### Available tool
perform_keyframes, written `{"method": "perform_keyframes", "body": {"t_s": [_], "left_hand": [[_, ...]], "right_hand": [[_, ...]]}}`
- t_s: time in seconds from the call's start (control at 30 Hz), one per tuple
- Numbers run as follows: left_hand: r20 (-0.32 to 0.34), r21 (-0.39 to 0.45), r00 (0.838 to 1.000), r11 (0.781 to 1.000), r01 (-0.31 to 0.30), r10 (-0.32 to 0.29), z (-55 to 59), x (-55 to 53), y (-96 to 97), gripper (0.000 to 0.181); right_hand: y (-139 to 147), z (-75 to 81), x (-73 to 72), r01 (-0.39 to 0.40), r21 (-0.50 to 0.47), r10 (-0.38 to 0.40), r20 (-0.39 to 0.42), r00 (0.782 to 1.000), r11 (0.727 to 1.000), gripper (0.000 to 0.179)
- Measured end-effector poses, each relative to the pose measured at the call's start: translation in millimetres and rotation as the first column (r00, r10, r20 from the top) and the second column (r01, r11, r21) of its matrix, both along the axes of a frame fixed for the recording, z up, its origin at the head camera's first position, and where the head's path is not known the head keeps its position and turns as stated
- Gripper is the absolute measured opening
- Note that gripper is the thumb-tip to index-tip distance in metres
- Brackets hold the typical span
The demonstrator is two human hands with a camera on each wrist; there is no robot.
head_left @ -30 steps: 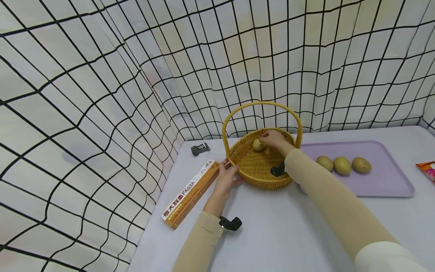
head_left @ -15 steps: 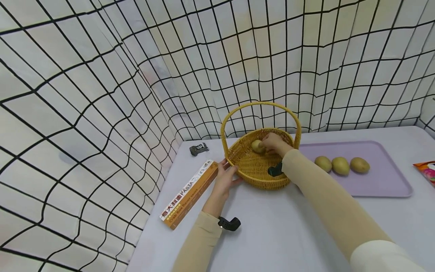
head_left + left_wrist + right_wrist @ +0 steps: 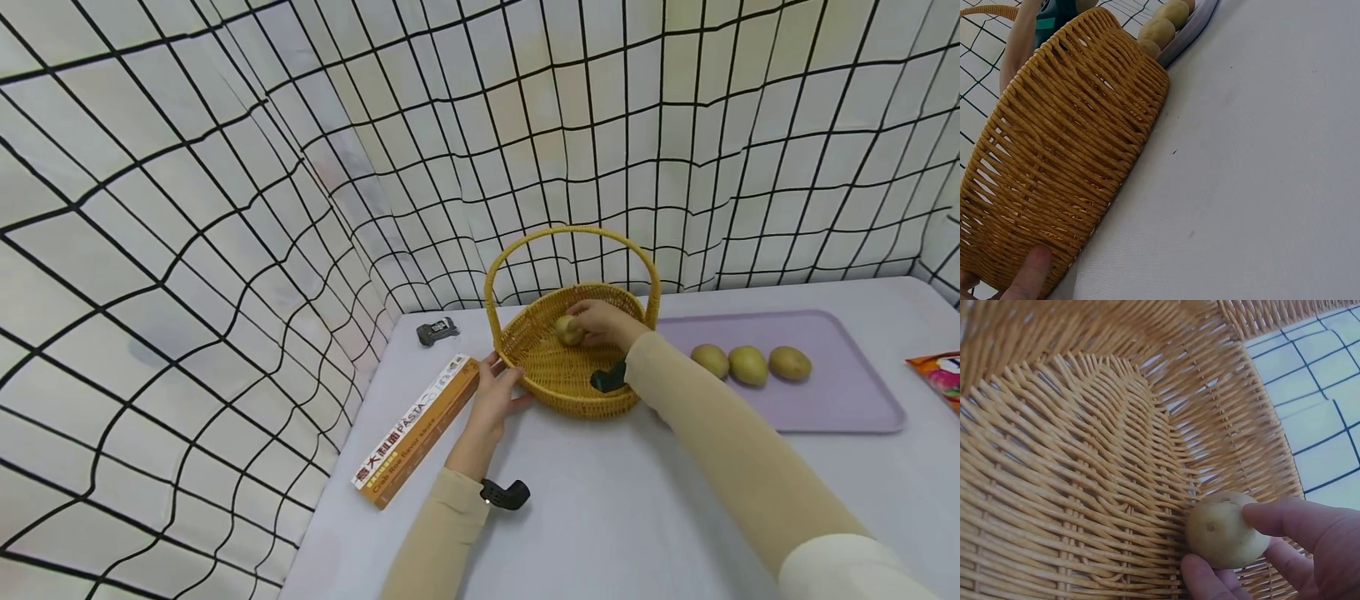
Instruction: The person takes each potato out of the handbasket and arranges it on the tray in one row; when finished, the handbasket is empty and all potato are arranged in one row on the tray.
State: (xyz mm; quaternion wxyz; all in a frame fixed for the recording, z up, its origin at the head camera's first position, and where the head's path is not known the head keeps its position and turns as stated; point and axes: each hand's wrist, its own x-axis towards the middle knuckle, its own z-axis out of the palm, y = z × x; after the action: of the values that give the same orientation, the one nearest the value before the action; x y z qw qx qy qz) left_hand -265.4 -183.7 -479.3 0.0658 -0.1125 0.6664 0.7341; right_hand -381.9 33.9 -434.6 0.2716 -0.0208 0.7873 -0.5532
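A yellow-brown wicker basket (image 3: 566, 375) with a tall arched handle stands on the white table. Inside it, towards the back, my right hand (image 3: 607, 323) pinches a potato (image 3: 1225, 531) between thumb and fingers. The right wrist view has that potato low against the woven bottom, close to the side wall. My left hand (image 3: 495, 396) holds the basket's left end at the rim. In the left wrist view one finger (image 3: 1032, 272) lies along the outer weave; the rest of that hand is mostly out of frame.
On the right, a lilac tray (image 3: 847, 400) bears three potatoes (image 3: 748, 365). A pasta box (image 3: 416, 432) lies slantwise left of the basket, with a small dark packet (image 3: 437, 331) behind it. An orange packet (image 3: 941, 375) is at the far right. Black netting (image 3: 420, 167) rises behind.
My right hand and the potato have shifted slightly towards the front inside the basket. My left hand keeps its place at the rim. The head view has turned slightly.
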Motion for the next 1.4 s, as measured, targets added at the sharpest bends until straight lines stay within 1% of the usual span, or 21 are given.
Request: {"method": "perform_keyframes", "body": {"t_s": [0.1,0.37,0.57,0.8,0.9,1.0,1.13,1.2,1.4], "left_hand": [[0.001,-0.007,1.000,1.000,-0.012,0.012,-0.6,0.0,-1.6,0.069],[-0.001,-0.011,1.000,1.000,-0.005,0.005,-2.7,1.1,-4.4,0.069],[-0.005,-0.003,1.000,1.000,-0.006,0.006,-2.8,1.6,-4.4,0.071],[-0.009,-0.009,1.000,1.000,-0.005,0.005,-0.5,1.2,-2.6,0.073],[-0.013,-0.004,1.000,1.000,-0.003,0.003,-0.5,0.6,-1.9,0.073],[-0.016,-0.002,1.000,1.000,0.002,-0.002,-0.8,-0.3,-1.2,0.073],[-0.015,-0.003,1.000,1.000,0.007,-0.008,-1.4,-0.8,-0.5,0.072],[-0.014,-0.004,1.000,1.000,0.010,-0.010,-1.4,-0.8,-0.2,0.071],[-0.013,-0.004,1.000,1.000,0.007,-0.007,-1.9,-0.6,1.0,0.070]], "right_hand": [[-2,3.2,3.0,-0.017,0.001,0.017,-0.012,1.000,1.000,0.053],[-7,15.1,9.3,-0.054,-0.021,0.053,-0.069,0.996,0.998,0.051],[-7,31.4,19.8,-0.085,-0.001,0.084,-0.139,0.987,0.996,0.051],[1,54.0,40.5,-0.153,0.055,0.162,-0.225,0.961,0.987,0.050],[8,64.8,50.7,-0.178,0.063,0.188,-0.255,0.948,0.982,0.049],[17,78.1,62.1,-0.192,0.060,0.201,-0.272,0.941,0.979,0.049],[32,95.9,75.3,-0.197,0.083,0.213,-0.303,0.929,0.977,0.050],[41,103.6,81.1,-0.200,0.101,0.222,-0.326,0.919,0.975,0.050],[69,123.9,102.3,-0.174,0.190,0.235,-0.375,0.897,0.966,0.048]]}}
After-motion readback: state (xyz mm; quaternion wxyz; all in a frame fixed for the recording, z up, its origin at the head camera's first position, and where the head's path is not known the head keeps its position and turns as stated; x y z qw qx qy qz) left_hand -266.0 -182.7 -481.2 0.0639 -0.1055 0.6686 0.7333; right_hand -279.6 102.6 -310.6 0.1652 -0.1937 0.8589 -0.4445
